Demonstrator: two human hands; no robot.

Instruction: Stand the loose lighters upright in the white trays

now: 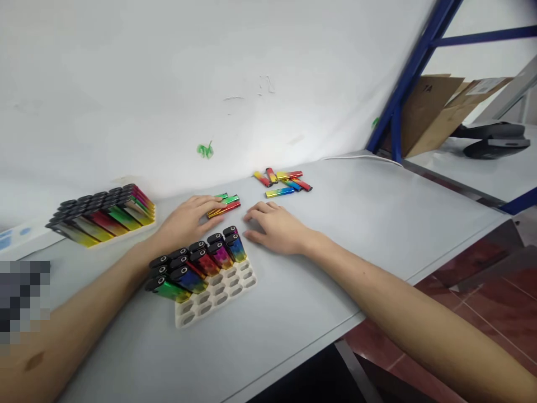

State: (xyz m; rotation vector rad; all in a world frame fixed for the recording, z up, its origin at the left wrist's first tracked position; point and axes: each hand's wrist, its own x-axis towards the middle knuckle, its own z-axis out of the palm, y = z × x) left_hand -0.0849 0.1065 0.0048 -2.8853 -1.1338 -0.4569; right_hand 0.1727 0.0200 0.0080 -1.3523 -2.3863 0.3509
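My left hand (191,221) reaches over the table with its fingers stretched out and thumb apart. Its fingertips rest on a small group of lighters, among them a green lighter (230,200) and a red-and-gold lighter (226,209). To their right, my right hand (277,228) lies on the table, fingers loosely bent, thumb apart, nothing visible in it. In front of both hands stands a white tray with holes (181,323). Upright lighters with black tops, such as a green one (174,289) and a blue one (236,247), fill its far rows; nearer holes show bare.
A second tray (140,228) packed with upright lighters (111,224) stands at the left near the wall. Several loose lighters (279,192) lie in a pile by the wall. A blue frame (415,73), cardboard boxes (436,112) and a black device (495,143) are at the right.
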